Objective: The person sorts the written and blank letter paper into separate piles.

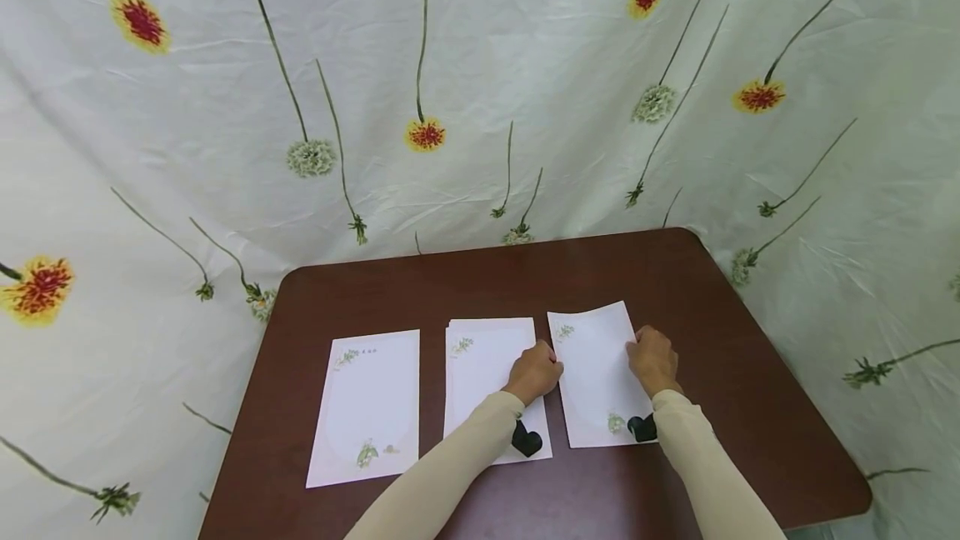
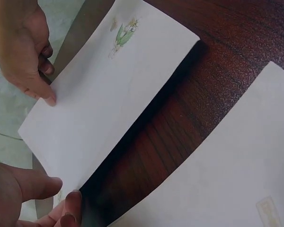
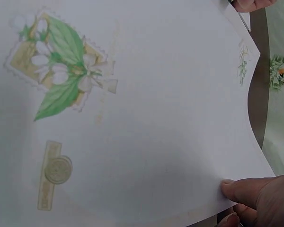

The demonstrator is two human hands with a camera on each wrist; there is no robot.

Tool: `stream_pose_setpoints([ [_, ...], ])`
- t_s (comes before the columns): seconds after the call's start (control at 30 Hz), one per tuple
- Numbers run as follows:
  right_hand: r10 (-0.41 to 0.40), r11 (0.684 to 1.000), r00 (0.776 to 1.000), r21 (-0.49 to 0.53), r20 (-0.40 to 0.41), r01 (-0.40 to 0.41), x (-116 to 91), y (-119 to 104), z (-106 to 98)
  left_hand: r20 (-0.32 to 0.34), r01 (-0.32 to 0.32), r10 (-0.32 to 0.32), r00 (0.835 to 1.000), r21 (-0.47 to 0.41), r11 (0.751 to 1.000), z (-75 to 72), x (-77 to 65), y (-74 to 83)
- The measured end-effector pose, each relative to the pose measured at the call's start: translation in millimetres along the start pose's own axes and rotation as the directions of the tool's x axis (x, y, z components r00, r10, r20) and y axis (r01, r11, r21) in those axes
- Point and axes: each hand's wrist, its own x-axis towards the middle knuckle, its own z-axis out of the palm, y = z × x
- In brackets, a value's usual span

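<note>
A sheet of white stationery paper (image 1: pixel 596 377) with printed flowers is held between both hands at the right of the table. My left hand (image 1: pixel 534 372) pinches its left edge; the left thumb (image 2: pixel 40 185) shows above the paper. On the opposite edge my right hand (image 1: pixel 654 361) pinches the sheet, its thumb (image 3: pixel 248 190) on the printed face. The sheet bows slightly and casts a shadow below one edge in the left wrist view. Beneath my left forearm lies a small stack of similar sheets (image 1: pixel 480 373), partly covered.
Another printed sheet (image 1: pixel 375 407) lies flat at the left. All this is on a dark brown wooden table (image 1: pixel 480 282) with rounded corners. A white flowered cloth (image 1: pixel 480 65) hangs behind and around it. A black object (image 1: pixel 527 440) sits under the left wrist.
</note>
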Motion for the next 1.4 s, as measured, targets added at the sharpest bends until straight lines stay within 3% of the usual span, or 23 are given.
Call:
stream_pose_setpoints([
  [0.33, 0.016, 1.0, 1.0, -0.012, -0.02, -0.016, 0.5, 11.7, 10.9, 0.0, -0.023, 0.023, 1.0, 0.065, 0.998, 2.1, -3.6, 2.4],
  [0.9, 0.041, 0.998, 0.998, 0.05, -0.045, -0.039, -2.8, 13.6, 21.9, -0.022, -0.016, 0.017, 1.0, 0.025, 1.0, 5.9, -3.1, -2.8],
  [1.4, -0.008, 0.997, 0.999, 0.073, -0.033, 0.01, -15.4, -17.1, 28.0, -0.065, -0.039, 0.039, 0.997, -0.006, 0.999, -7.1, -10.0, -21.5],
])
